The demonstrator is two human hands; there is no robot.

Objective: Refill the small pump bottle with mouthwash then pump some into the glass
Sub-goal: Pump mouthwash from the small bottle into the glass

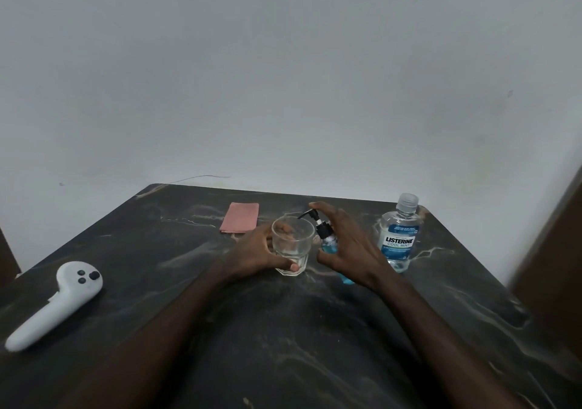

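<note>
Right hand (345, 245): wrapped around the small pump bottle (329, 245), forefinger laid on top of the black pump head, thumb curled in below; bottle tilted, nozzle pointing left over the rim of the glass. Blue liquid shows in the bottle's body between the fingers and again below the palm.

Left hand (256, 249): clasping the glass (293, 245) from its left side, thumb across the near face low down, fingers seen through the far wall. The glass is clear, faceted at the base, upright on the tabletop (283, 330), just left of the pump bottle; whether any liquid lies in it cannot be told.

Mouthwash bottle (399, 235): clear plastic, blue label reading LISTERINE COOL MINT, clear ribbed cap on, standing upright just right of the right hand, near the tabletop's far right corner. Liquid level not readable.

Cloth (240, 217): pink, folded into a rectangle, lying flat beyond the left hand, near the far edge.

Controller (58, 303): white, handheld, dark buttons on its rounded head, lying on its side at the tabletop's left, well apart from the hands.

Tabletop: dark stone-look surface with pale veining, both forearms reaching across it from the near edge.

Wall (283, 78): plain pale grey, behind the tabletop.
</note>
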